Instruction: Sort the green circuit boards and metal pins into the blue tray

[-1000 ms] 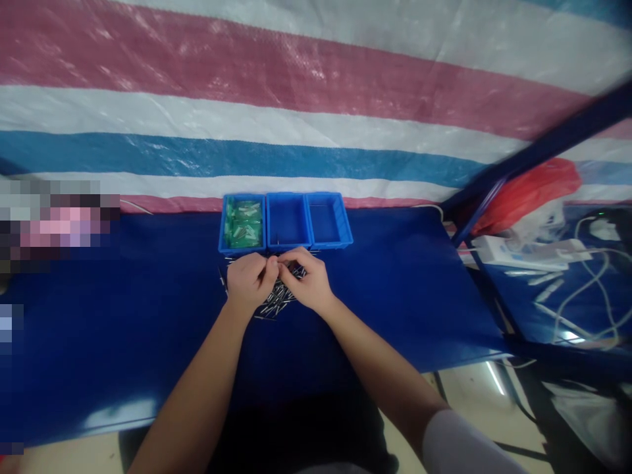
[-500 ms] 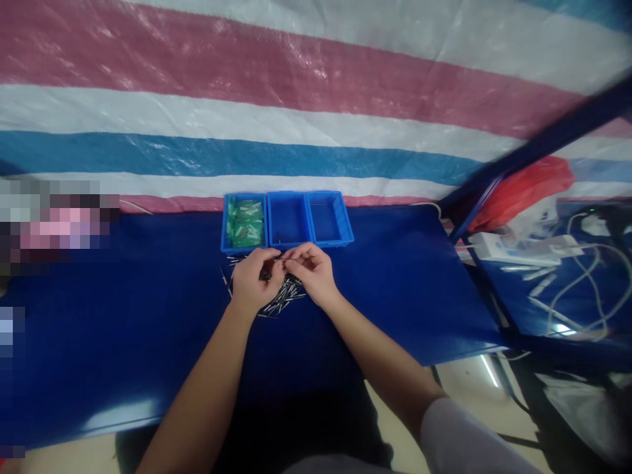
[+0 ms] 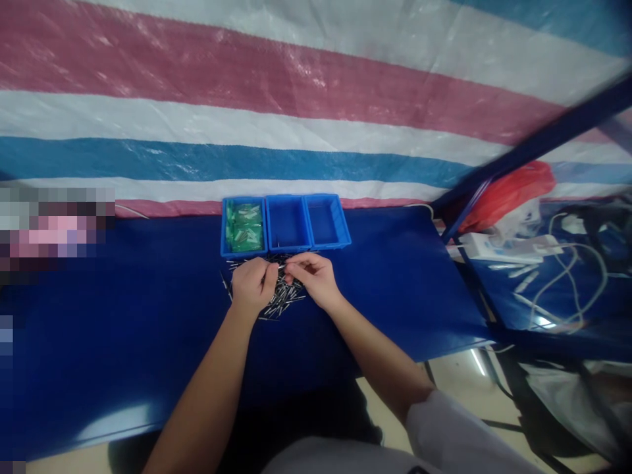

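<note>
The left hand (image 3: 253, 282) and right hand (image 3: 316, 276) meet fingertip to fingertip, and a thin piece (image 3: 282, 266) lies between them, its long axis seeming to run across from one hand to the other. The left fingers are curled, thumb pressed in, apparently pinching it; whether the right fingers grip it too, I cannot tell. Below the fingers and toward the wearer, the pile of thin rods (image 3: 282, 299) spreads on the blue surface (image 3: 395, 283), about equally near both hands. The rods look slender, dark and silvery, pointing every way. Just beyond the fingers stand three blue bins (image 3: 287, 248), the leftmost holding green packets (image 3: 245, 232).
</note>
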`<state>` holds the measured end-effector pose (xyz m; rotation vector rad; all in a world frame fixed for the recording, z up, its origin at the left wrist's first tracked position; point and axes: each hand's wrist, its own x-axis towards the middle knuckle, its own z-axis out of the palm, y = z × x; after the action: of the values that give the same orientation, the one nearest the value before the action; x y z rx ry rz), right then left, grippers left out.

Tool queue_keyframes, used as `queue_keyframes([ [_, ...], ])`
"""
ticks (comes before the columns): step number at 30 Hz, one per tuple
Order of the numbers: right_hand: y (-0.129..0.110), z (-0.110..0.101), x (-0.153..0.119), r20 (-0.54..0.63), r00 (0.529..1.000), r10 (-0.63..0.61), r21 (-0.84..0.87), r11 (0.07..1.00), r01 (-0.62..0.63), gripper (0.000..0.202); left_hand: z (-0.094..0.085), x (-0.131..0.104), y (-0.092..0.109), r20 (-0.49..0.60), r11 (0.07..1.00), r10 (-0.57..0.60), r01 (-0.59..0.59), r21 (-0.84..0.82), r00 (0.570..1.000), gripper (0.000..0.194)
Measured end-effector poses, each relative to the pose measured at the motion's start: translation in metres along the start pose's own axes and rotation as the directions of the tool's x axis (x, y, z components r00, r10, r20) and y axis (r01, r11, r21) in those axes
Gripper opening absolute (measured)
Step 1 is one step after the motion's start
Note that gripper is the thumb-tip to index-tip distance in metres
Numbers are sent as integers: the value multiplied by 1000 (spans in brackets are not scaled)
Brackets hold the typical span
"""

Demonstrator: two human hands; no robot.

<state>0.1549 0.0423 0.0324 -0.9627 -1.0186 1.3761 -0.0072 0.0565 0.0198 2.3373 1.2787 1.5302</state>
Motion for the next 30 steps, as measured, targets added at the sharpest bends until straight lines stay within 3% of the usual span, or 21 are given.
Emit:
queue_keyframes([
  [7,2,-10,2,-46,999,-19,65,998,22,21,1,-9,-5,-136,997,-82,80,-16,987,35],
  [12,-1,-6,-5,72,993,-89,-6,996,90,63,3,-13,-6,-214,995,-97,97,-12,972,33],
  [13,-1,-5,-7,85,990,-116,-53,991,120,62,4,-14,-6,-225,996,-90,92,-1,970,33],
  [15,0,-3,-11,101,979,-180,-202,959,197,41,5,-15,-7,-237,997,-72,77,11,969,32],
  [17,1,-3,-12,109,960,-256,-398,874,279,20,5,-15,-8,-237,998,-50,55,17,970,31],
  [19,3,-4,-11,131,938,-320,-552,762,338,16,5,-16,-9,-223,999,-26,35,35,974,31],
  [24,1,-6,-5,316,874,-369,-641,597,483,14,6,-18,-12,-173,996,-12,27,85,985,35],
  [30,-6,-7,-4,592,782,-195,-590,556,586,7,5,-16,-12,-175,994,-50,66,85,983,37],
])
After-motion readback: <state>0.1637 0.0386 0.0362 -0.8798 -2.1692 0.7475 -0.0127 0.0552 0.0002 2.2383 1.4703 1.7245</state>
